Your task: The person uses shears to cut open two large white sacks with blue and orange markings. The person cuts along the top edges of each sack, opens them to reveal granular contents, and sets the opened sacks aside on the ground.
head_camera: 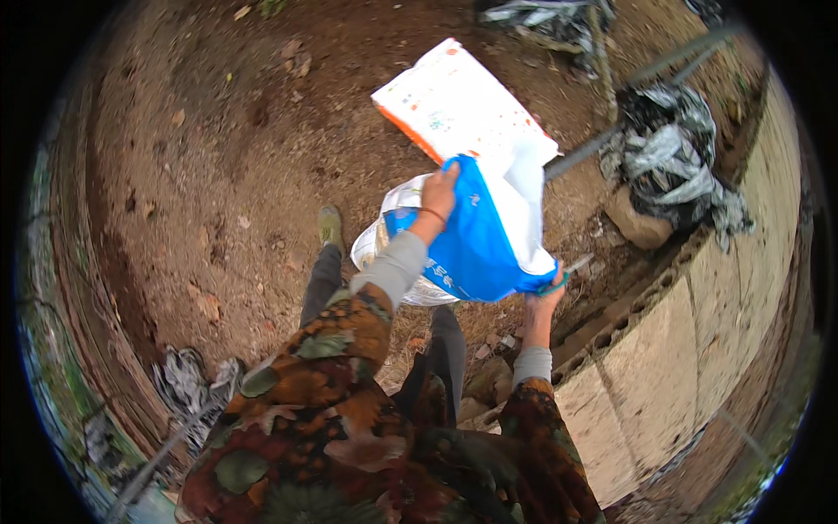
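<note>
My left hand (437,196) grips the upper edge of a blue and white plastic sack (481,229). The sack's other end is in my right hand (546,291), stretched between the two. A slim pale tool with a green handle (556,283) also sits in my right hand, pointing outward; its exact kind is unclear. Below the blue sack, and partly hidden by it, is a whitish bag (373,245) with printing. Just beyond my hands lies a flat white sack (458,105) with orange edges and printed marks, overlapped by the blue and white one.
Crumpled black and silver plastic film (674,150) lies at the right by a stone (638,216). A low wall of hollow concrete panels (655,386) runs along the right. A metal pipe (582,154) slants behind the sacks. More film (190,386) lies lower left on brown soil (216,164).
</note>
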{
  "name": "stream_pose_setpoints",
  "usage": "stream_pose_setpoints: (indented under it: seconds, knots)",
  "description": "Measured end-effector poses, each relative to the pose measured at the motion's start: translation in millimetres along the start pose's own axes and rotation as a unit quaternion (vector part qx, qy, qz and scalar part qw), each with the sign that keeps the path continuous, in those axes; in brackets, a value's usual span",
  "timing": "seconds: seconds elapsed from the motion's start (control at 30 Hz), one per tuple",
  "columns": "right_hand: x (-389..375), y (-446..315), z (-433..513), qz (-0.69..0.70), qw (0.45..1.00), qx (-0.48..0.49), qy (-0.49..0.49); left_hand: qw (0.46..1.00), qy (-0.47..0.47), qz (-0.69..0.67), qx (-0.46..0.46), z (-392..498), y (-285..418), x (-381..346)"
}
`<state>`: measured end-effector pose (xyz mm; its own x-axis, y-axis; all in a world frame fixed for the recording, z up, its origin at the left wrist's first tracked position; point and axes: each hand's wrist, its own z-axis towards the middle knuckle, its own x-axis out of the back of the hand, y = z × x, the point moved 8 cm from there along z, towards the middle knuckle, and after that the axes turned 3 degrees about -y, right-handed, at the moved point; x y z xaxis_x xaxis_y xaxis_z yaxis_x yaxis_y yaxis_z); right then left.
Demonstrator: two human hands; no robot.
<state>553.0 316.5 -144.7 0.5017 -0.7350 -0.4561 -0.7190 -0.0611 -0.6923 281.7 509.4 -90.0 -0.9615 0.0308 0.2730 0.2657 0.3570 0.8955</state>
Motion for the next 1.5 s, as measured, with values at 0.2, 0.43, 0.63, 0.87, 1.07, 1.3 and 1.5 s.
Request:
stream_pose_setpoints:
  seconds: [0.2,0.43,0.63,0.87,1.07,1.3,1.5]
  knots:
    - [2.6,6.9,-23.6,-0.012,0.992,0.115,0.056,0.962,0.098,-0.215,0.136,-32.7,-54.3,34.4]
    - [-114.4,20.7,-97.9,-0.17,0.961,0.212,0.049,0.833,0.103,-0.47,0.274,-34.4,-108.1,129.2]
    - [-245.4,63.7,-158.7,-0.301,0.943,0.143,-0.026,0.843,0.096,-0.478,0.227,-38.4,-151.8,247.6]
    - [-347.1,124.0,-226.4,-0.486,0.86,0.002,-0.155,0.875,0.193,-0.35,0.272,-113.0,-200.4,401.6]
    - [-405.0,200.7,-254.4,-0.54,0.782,-0.025,-0.311,0.881,0.206,-0.3,0.302,-202.2,-195.5,473.1]
    - [-407.8,206.9,-262.2,-0.576,0.74,0.034,-0.346,0.873,0.267,-0.247,0.324,-301.7,-173.8,529.8]
    - [-351.8,131.4,-260.2,-0.496,0.793,0.169,-0.311,0.884,0.291,-0.192,0.312,-373.5,-127.8,535.1]
